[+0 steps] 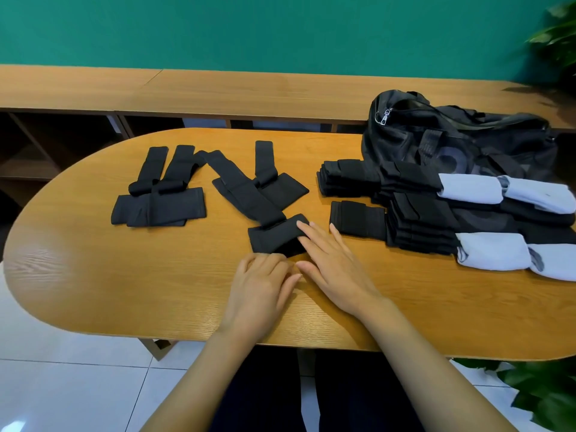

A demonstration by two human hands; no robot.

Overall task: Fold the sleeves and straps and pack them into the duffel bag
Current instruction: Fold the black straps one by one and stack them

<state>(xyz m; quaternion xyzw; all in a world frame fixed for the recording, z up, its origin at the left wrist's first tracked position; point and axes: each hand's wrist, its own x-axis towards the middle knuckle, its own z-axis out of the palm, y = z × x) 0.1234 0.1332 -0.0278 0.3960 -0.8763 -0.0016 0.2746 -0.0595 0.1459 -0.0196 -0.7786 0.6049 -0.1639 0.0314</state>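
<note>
From the head view, the only printing in sight is a large, faint dark-grey pattern on the side of the black fabric duffel bag [436,135], too dim to read; a small silver metal clip [385,116] hangs near its zip. The bag lies slumped at the far right of the oval wooden tabletop [124,275], at about 2 o'clock from the hands. The black elastic strap being folded [271,236] lies just ahead of both hands, its doubled end at 12 o'clock from the left hand [265,285]. The right hand [330,263] rests flat on that end with its fingers straight and spread, pressing the fold down and gripping nothing. The left hand's fingers are bent, with their tips at the strap's near edge; I cannot tell whether they nip the cloth or only touch it. At 10 o'clock from the hands lie more loose black straps [159,207], spread out and crossing one another. At 3 o'clock sit stacks of folded black straps [420,226], touching the bag's front, with rolled pale blue-white sleeves [473,188] lying on and beside them. A leafy green plant [545,397] shows at 5 o'clock, below the tabletop's edge.
</note>
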